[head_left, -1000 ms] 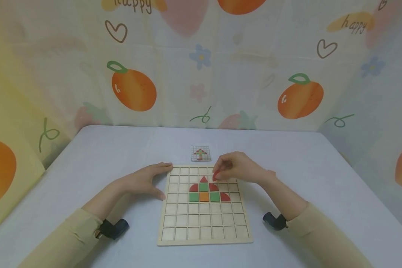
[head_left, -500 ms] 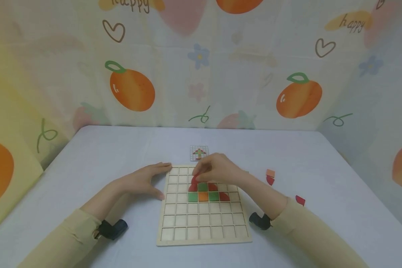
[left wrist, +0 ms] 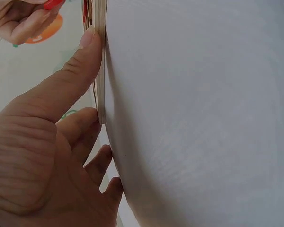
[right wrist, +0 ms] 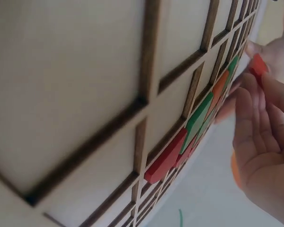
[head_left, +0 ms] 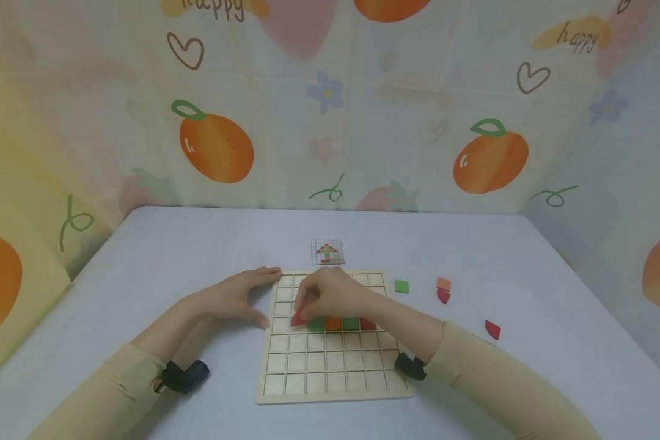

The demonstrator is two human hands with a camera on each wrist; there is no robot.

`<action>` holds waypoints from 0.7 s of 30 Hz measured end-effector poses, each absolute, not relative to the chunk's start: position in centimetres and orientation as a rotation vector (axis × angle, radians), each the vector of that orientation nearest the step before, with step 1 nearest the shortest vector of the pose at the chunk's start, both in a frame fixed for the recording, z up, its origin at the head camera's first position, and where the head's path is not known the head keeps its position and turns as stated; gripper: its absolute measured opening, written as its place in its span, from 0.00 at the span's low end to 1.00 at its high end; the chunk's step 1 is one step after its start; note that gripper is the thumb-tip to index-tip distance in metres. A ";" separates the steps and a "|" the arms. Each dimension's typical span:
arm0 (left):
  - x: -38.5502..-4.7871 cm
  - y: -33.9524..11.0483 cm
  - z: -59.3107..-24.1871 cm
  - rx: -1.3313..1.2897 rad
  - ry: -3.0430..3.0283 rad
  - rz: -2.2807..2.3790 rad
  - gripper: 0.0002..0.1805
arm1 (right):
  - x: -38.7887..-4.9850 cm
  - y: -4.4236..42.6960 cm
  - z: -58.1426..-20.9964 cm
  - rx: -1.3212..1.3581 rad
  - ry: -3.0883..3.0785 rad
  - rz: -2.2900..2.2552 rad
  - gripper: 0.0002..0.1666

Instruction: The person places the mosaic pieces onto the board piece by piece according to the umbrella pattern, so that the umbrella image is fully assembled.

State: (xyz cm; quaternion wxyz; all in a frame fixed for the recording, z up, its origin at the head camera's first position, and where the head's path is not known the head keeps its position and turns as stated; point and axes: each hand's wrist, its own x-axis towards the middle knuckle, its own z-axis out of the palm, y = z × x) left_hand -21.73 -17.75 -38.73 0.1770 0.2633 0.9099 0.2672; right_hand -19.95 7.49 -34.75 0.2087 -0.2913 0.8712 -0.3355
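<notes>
My right hand [head_left: 332,294] pinches a red piece [head_left: 297,319] between thumb and fingers over the left part of a wooden grid board [head_left: 352,362]. In the right wrist view that red piece [right wrist: 259,66] is held just off the board; its full outline is partly hidden. My left hand [head_left: 228,297] rests at the board's left edge, thumb and fingers extended and touching it, as the left wrist view also shows. Beside the pinched piece, a row in the board holds a green square [head_left: 316,324], an orange square [head_left: 333,324], another green square and a red quarter-round. My right hand covers the pieces behind them.
A small pattern card [head_left: 327,252] lies behind the board. To the right on the white table [head_left: 198,244] are a green square [head_left: 401,286], an orange square [head_left: 443,283] and two red quarter-rounds, one being the nearer piece [head_left: 492,330]. A fruit-print cloth hangs behind.
My right hand has moved left and toward me across the board with the red piece, uncovering loose pieces on the right. My left hand has stayed at the board's edge.
</notes>
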 end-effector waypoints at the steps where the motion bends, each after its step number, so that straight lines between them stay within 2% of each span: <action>1: -21.7 -17.8 -38.7 0.747 2.575 0.760 0.56 | -19.9 7.5 -34.8 -0.815 2.427 -0.928 0.06; 21: -21.6 -17.6 -38.6 0.728 2.573 0.770 0.56 | -19.7 7.2 -35.5 -0.919 2.512 -0.759 0.04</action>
